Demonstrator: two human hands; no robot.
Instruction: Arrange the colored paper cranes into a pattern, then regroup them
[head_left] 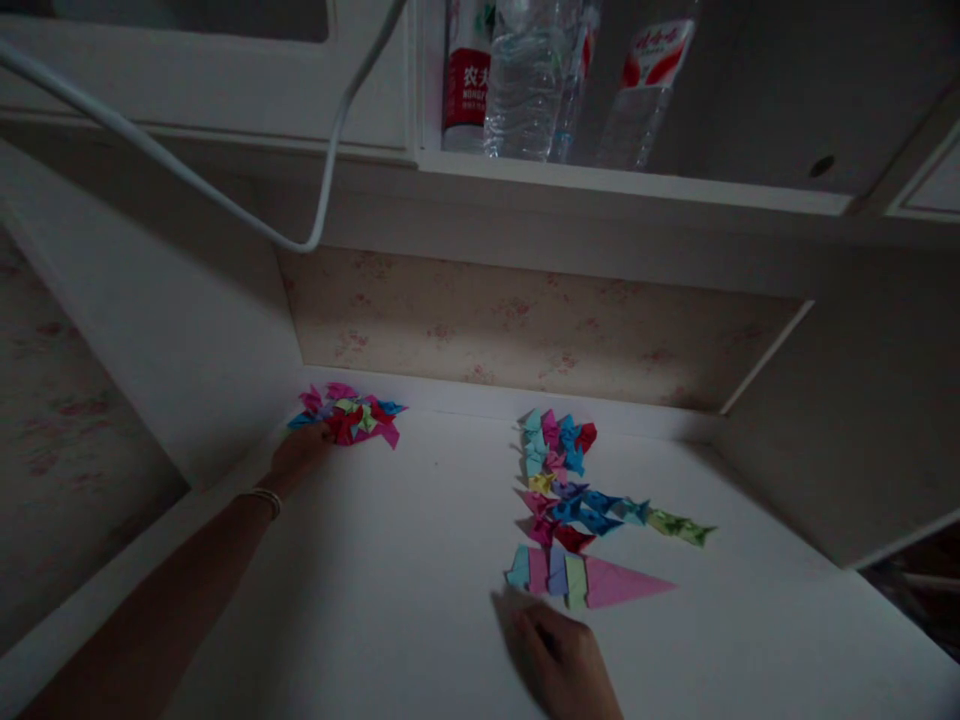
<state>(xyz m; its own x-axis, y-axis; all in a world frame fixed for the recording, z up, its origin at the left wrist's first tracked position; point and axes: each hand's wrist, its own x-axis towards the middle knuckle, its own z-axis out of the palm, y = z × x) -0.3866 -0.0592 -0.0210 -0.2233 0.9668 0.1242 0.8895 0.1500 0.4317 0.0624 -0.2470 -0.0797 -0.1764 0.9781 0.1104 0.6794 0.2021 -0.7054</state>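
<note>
My left hand, with a bracelet at the wrist, reaches to a pile of folded paper pieces at the back left of the white table. Its fingers are bent together at the near left edge of the pile, beside a red piece; what they grip, if anything, is hidden. My right hand rests loosely curled on the table, with nothing visible in it. Just beyond it lies a row of flat folded strips ending in a pink paper cone. Behind that, small origami pieces stand in rows, some forming a line towards the right.
The white tabletop runs back to a flowered wall panel. An open shelf overhead holds clear plastic bottles and a red-labelled bottle. A white cable or lamp arm hangs at the upper left. Side panels flank the table.
</note>
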